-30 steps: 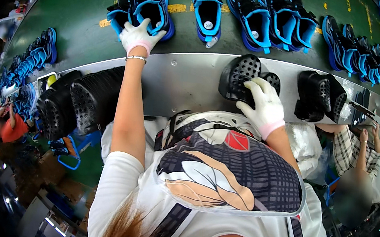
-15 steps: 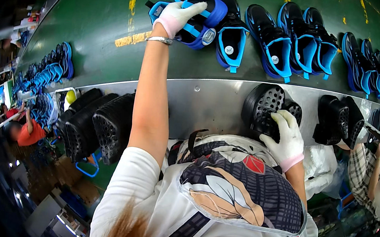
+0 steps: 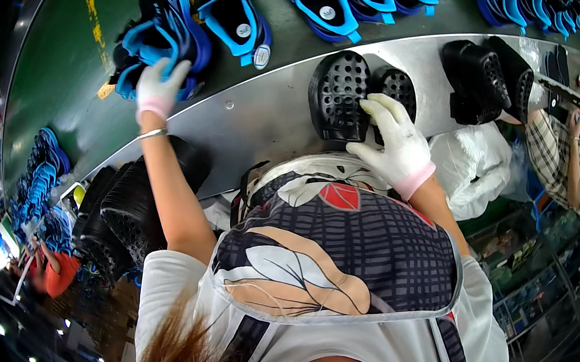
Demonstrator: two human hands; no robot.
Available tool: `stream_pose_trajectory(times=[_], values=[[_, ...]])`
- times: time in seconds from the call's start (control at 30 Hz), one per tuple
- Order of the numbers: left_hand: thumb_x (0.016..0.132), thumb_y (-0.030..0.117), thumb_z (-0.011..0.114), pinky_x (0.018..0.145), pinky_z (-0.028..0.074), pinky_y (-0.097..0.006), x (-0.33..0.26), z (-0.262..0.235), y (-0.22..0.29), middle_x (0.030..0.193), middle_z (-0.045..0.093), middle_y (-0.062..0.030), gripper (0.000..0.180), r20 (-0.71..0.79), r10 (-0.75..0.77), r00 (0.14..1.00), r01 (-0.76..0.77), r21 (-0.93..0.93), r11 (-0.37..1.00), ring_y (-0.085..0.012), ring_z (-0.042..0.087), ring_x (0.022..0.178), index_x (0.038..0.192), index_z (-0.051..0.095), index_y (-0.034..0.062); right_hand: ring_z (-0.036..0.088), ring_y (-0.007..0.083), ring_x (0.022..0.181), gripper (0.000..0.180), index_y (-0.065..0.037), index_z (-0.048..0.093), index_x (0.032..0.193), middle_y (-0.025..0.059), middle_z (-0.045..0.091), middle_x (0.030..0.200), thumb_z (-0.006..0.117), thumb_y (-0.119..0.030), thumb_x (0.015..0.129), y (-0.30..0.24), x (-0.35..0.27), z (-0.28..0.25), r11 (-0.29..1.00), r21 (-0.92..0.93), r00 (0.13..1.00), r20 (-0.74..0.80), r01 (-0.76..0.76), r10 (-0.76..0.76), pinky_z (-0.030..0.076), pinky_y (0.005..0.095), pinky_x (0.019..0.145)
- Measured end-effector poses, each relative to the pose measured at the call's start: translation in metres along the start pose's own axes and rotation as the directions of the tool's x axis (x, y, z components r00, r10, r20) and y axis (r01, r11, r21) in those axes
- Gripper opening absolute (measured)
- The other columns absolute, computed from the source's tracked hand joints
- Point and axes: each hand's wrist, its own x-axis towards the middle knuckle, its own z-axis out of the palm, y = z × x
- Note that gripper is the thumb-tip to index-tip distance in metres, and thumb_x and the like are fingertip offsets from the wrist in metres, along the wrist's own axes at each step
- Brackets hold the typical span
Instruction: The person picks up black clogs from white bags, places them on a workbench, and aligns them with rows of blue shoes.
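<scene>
At ten o'clock, the left hand touches blue-black shoes, clamping indeterminable; at two, the right hand, thumb and fingers apart, overlies perforated black forms; at eleven, another shoe bears a round printed label.

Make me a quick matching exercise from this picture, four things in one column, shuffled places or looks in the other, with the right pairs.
1. Left hand
2. Right hand
3. Apron
4. Crumpled bundle

A. White, right of the right hand
B. At the black perforated blocks
C. Dark, with a red patch
D. At the blue-trimmed shoes

Pairs: 1-D, 2-B, 3-C, 4-A.
</scene>
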Motion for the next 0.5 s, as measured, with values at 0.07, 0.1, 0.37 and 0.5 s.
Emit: stream_pose_trajectory(times=[0.07, 0.1, 0.37, 0.5], values=[[0.077, 0.043, 0.073, 0.073, 0.05, -0.039, -0.015, 0.022, 0.049, 0.092, 0.055, -0.0186, 0.042, -0.064, 0.093, 0.994, -0.073, 0.259, 0.963, -0.0337, 0.059, 0.08, 0.11, 0.07, 0.0167, 0.056, 0.0311, 0.112, 0.06, -0.009, 0.054, 0.123, 0.0115, 0.051, 0.129, 0.077, -0.025, 0.07, 0.002, -0.004, -0.002, 1.0, 0.01, 1.0, -0.001, -0.01, 0.01, 0.049, 0.0388, 0.091], [0.076, 0.042, 0.073, 0.071, 0.049, -0.04, -0.017, 0.027, 0.063, 0.087, 0.051, -0.0183, 0.039, -0.104, 0.151, 0.983, -0.12, 0.264, 0.957, -0.0365, 0.057, 0.076, 0.108, 0.071, 0.0202, 0.057, 0.0314, 0.11, 0.059, -0.009, 0.054, 0.123, 0.0114, 0.051, 0.128, 0.076, -0.027, 0.072, 0.001, -0.004, -0.002, 1.0, 0.006, 1.0, -0.002, -0.004, 0.004, 0.05, 0.0391, 0.09], [0.075, 0.054, 0.068, 0.076, 0.05, -0.041, 0.043, 0.075, 0.154, 0.094, 0.055, -0.0205, 0.047, -0.07, 0.328, 0.942, -0.325, 0.045, 0.945, -0.0358, 0.06, 0.083, 0.11, 0.071, 0.0217, 0.054, 0.0323, 0.115, 0.064, -0.01, 0.054, 0.124, 0.013, 0.051, 0.127, 0.079, -0.025, 0.067, -0.002, -0.003, 0.004, 0.999, -0.033, 0.999, -0.026, 0.034, -0.035, 0.048, 0.0391, 0.093], [0.076, 0.06, 0.063, 0.081, 0.051, -0.041, 0.06, 0.077, 0.188, 0.104, 0.055, -0.0237, 0.055, 0.015, 0.345, 0.938, -0.346, 0.038, 0.938, -0.0398, 0.06, 0.091, 0.114, 0.069, 0.0215, 0.055, 0.0333, 0.111, 0.063, -0.008, 0.054, 0.12, 0.0145, 0.052, 0.123, 0.08, -0.024, 0.065, -0.003, 0.005, 0.002, 0.99, -0.085, 0.993, -0.033, 0.112, -0.115, 0.048, 0.0388, 0.092]])
